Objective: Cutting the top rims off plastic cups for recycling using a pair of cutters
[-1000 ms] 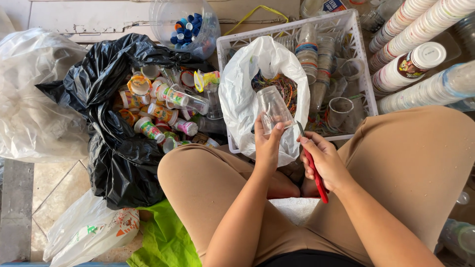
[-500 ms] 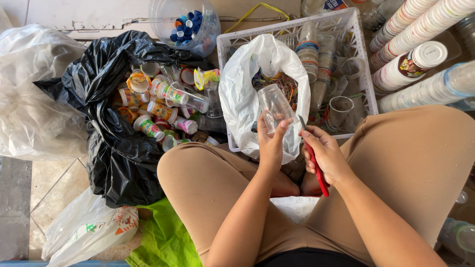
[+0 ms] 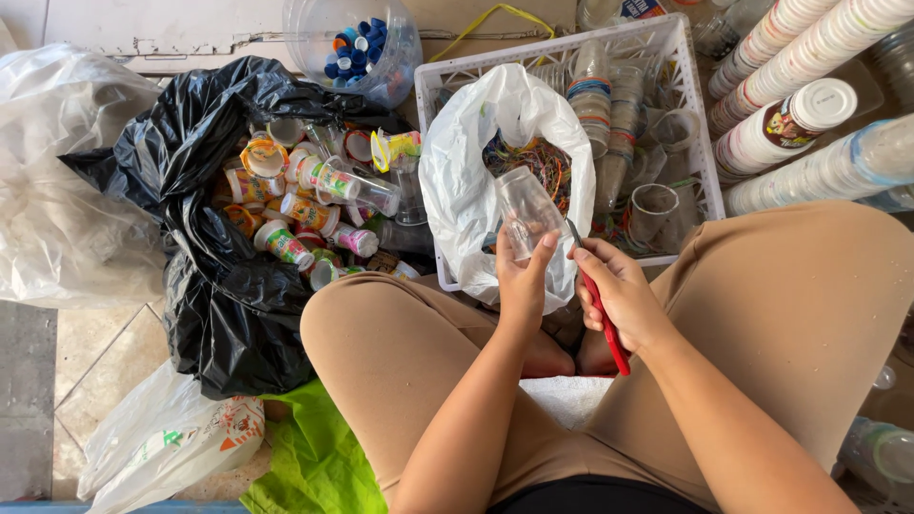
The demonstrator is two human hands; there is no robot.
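Our left hand [image 3: 526,286] grips a small clear bottle [image 3: 526,211], tilted with its neck toward us, so its side faces the blade; our right hand [image 3: 624,293] is closed around a red-handled cutter [image 3: 604,319] whose tip touches the bottle's lower edge. We hold both above our lap, just over the mouth of a white bag [image 3: 466,190] with coloured scraps inside, probably so trimmings drop in. Behind it, a white crate [image 3: 705,143] keeps stacked clear cups. To the left, a black bag [image 3: 205,286] spreads open, full of labelled bottles [image 3: 305,205], within easy reach.
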